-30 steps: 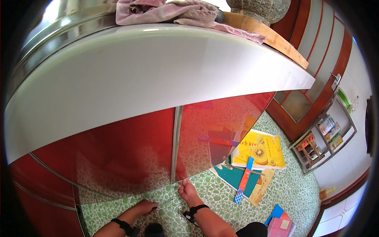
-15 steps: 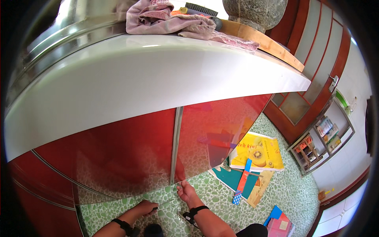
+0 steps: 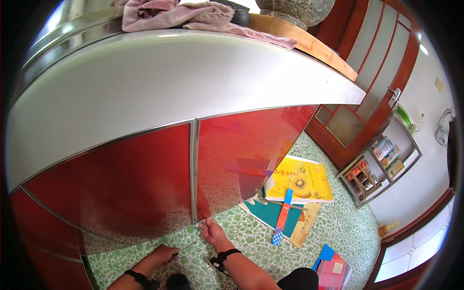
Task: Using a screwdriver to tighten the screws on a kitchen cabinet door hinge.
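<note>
My left hand (image 3: 163,254), low over the floor, is closed round a slim tool (image 3: 186,249) with a dark end and a thin pale shaft slanting toward my right hand; its exact kind is unclear. Palm partly up, my right hand (image 3: 212,233) has its fingers curled together at the bottom of the metal strip (image 3: 194,169) between two glossy red cabinet doors (image 3: 130,179). Whatever those fingertips hold is too small or hidden to make out. Both wrists wear black straps.
Above the doors juts a white countertop edge (image 3: 183,72) carrying a pink cloth (image 3: 179,17), a wooden board (image 3: 299,36) and a stone vessel (image 3: 297,12). On the green pebble-patterned floor lie yellow cardboard (image 3: 304,179) and a red-blue strip (image 3: 282,217). A small shelf (image 3: 382,159) stands by the door.
The view has shifted, so the whole scene sits further left and slightly higher. Both hands keep about the same place by the cabinet's lower edge.
</note>
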`<state>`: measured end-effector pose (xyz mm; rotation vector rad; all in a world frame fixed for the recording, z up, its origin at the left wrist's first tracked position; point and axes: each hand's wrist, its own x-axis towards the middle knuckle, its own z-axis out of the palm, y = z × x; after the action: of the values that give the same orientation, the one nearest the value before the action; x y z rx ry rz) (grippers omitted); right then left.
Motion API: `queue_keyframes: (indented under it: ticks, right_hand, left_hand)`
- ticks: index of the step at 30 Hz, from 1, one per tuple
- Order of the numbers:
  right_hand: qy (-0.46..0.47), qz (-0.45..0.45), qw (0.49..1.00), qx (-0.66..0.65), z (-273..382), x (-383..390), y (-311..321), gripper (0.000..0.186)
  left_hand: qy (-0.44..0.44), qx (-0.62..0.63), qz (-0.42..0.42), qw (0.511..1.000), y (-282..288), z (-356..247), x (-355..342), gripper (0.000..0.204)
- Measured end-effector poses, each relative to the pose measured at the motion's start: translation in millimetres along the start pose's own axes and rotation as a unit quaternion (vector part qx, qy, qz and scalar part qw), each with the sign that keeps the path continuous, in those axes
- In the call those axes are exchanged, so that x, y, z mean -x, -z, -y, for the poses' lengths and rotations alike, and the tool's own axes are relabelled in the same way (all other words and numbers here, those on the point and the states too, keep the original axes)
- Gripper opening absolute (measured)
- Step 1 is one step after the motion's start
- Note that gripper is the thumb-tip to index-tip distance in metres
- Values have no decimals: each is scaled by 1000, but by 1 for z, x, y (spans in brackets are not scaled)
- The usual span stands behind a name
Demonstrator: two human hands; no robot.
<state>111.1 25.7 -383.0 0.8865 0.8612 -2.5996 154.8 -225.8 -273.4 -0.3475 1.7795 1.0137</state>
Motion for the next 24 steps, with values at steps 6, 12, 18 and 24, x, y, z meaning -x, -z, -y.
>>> queue_keyframes:
  ticks: [6,12,18,24]
  right_hand:
    - [20,5,996,83,9,-2,9,18]
    - [30,-2,997,75,4,-5,3,21]
    - [29,21,998,46,4,-3,1,15]
    - [29,38,999,-5,7,1,2,18]
  left_hand:
    - [-17,10,6,1000,2,10,-19,42]
    - [-13,-1,0,1000,6,13,-12,43]
    - [-14,7,-22,1000,7,16,-17,44]
    - [18,37,-3,999,13,28,-22,46]
